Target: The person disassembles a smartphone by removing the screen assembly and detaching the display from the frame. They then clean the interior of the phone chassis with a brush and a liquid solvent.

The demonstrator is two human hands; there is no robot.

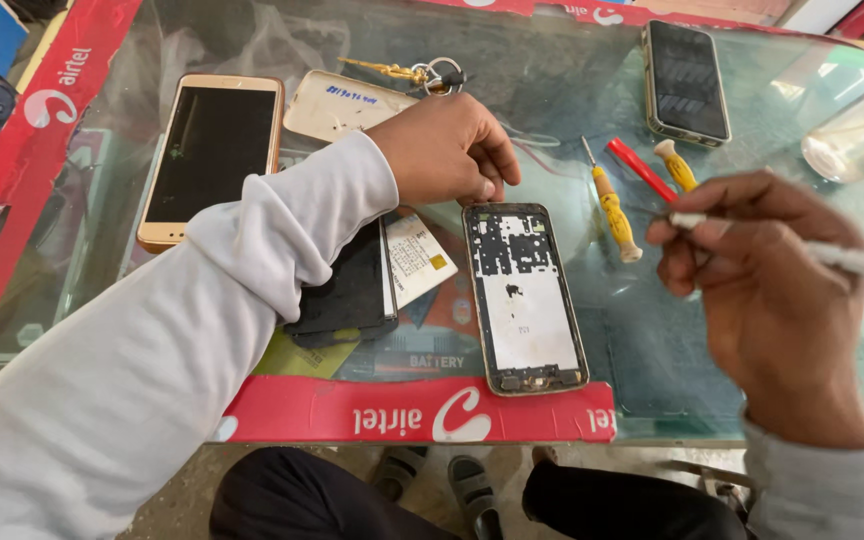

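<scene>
An opened phone body [525, 297] with its back off lies on the glass counter, bare frame and white inner plate showing. My left hand [449, 150] rests closed just above its top edge, fingertips pressing near the phone's top; whether it holds anything small I cannot tell. My right hand [767, 270] hovers to the right of the phone, pinching a thin white and black tool [842, 258] that sticks out to the right. A black battery [352, 290] and a small white card [417, 258] lie left of the phone, partly under my left sleeve.
A gold phone [210, 155] and a pale back cover [337, 105] lie at the upper left, beside a key ring [432, 75]. Two yellow screwdrivers [612, 210] and a red tool [640, 168] lie right of centre. A dark phone [685, 80] and a clear bottle [857, 135] sit far right.
</scene>
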